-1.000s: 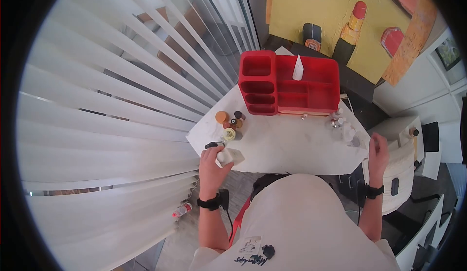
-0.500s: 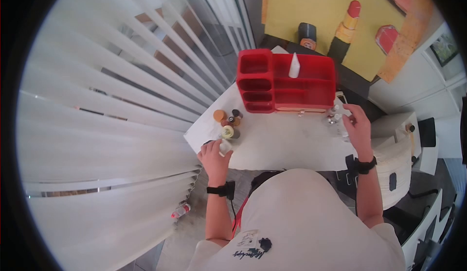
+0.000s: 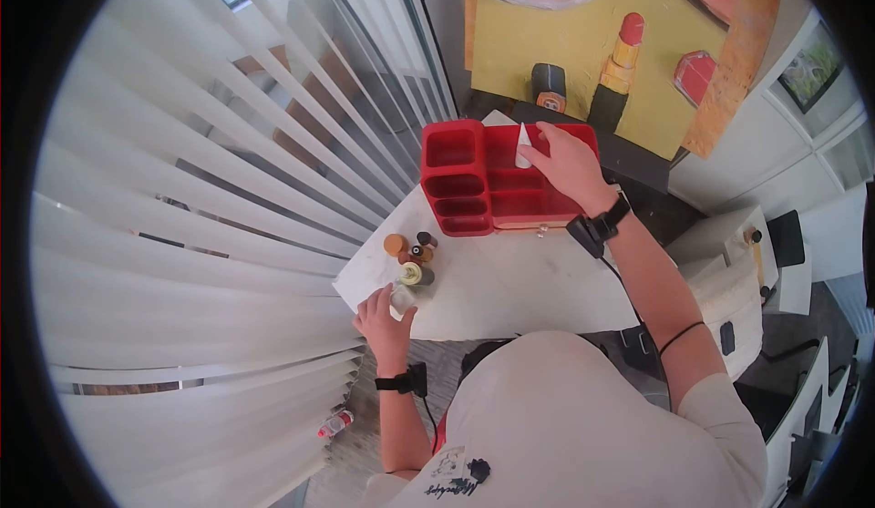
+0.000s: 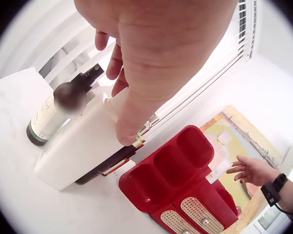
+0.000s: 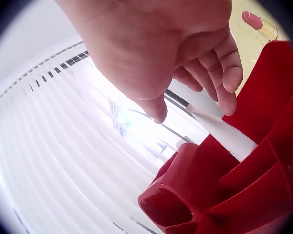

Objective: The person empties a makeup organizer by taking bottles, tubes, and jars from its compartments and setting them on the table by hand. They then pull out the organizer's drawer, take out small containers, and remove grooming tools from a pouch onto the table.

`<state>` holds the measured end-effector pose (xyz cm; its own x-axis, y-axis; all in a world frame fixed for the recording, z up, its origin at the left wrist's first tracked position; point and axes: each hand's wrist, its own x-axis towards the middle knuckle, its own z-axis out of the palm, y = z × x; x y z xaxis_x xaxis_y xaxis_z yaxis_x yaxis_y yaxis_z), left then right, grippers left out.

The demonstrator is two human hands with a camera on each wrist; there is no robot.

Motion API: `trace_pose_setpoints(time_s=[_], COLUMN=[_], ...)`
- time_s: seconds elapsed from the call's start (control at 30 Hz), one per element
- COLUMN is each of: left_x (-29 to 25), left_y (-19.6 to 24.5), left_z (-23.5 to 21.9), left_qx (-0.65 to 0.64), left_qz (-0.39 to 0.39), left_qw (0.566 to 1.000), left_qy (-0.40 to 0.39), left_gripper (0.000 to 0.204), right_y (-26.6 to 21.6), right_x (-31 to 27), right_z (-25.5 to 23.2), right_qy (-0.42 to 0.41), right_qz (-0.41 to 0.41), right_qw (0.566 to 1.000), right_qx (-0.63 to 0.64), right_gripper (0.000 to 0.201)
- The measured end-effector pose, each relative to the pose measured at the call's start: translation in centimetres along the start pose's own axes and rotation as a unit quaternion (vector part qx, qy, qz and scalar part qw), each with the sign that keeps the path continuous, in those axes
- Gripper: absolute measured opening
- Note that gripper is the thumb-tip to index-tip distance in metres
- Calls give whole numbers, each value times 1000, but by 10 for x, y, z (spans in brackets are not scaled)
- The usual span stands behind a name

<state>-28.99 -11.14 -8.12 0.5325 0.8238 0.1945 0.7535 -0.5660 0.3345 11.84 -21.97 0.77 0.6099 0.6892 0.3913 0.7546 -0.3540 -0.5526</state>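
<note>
Over the back of a red organizer (image 3: 455, 163), a person's right hand (image 3: 572, 169) reaches past the rim, thumb and fingers parted around a white tube (image 3: 523, 148) standing tip up in a rear compartment. The grip is loosely open; whether a fingertip touches the tube cannot be told. Open air separates the thumb from the fingers.

Front-left of the organizer, near the edge of the white tabletop (image 3: 547, 289), the left hand (image 3: 386, 333) holds a white bottle (image 4: 78, 141) near its top, its grip closed between thumb and fingers. A spray bottle (image 4: 43, 119) with a black nozzle stands just beside it. Between that hand and the organizer cluster a green-topped container (image 3: 416, 274), an orange-lidded jar (image 3: 396, 245) and small dark-capped bottles (image 3: 422, 253). White tabletop runs from the organizer's front to the near edge, and blinds (image 3: 228, 280) hang beyond the left side.
</note>
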Motion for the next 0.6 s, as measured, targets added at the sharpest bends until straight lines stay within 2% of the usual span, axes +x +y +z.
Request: trace_pose_setpoints(time_s=[0.07,0.13,0.17,0.2,0.23,0.27,0.3,0.33,0.37,0.4,0.47,0.5,0.53,0.57,0.6], left_x=[-3,-3,-4,-4,-4,-5,-4,-3,-1,0,9,13,17,21,25], left_y=[3,8,10,14,19,26,37,45,46,54,76,79,88,99,109], left_z=[-7,-9,-10,-11,-13,-13,-16,-16,-11,-10,-12,-5,-3,-3,-4], left_qx=[-7,-45,-46,-116,-186,-188,-225,-261,-266,-267,-306,-322,-322,-343,-363], left_qz=[-8,19,17,21,24,21,15,8,33,30,46,84,87,102,118], left_qw=[1000,995,995,991,981,981,974,965,963,963,948,939,938,926,913], left_qy=[13,84,84,68,51,52,19,-14,-29,-32,-78,-89,-92,-118,-144], left_gripper=[64,47,47,38,29,29,23,18,25,25,36,46,46,49,51], right_y=[-10,7,20,21,23,23,16,3,-9,-18,-34,-36,-38,-40,-44], right_x=[15,22,21,21,19,17,11,2,-9,-24,-55,-72,-85,-95,-104], right_z=[4,26,34,30,26,24,14,-3,-17,-26,-38,-36,-33,-30,-29], right_qy=[-114,-136,-157,-158,-125,-92,-95,-64,-34,-37,-111,-142,-170,-166,-242], right_qz=[55,50,51,49,43,37,35,19,3,4,-21,-59,-98,-95,-95], right_qw=[991,987,981,981,988,994,994,997,990,990,978,974,968,969,953], right_qx=[-54,-76,-101,-103,-76,-48,-49,44,137,136,174,164,153,153,159], right_gripper=[49,46,44,44,41,38,38,37,35,35,32,30,28,28,26])
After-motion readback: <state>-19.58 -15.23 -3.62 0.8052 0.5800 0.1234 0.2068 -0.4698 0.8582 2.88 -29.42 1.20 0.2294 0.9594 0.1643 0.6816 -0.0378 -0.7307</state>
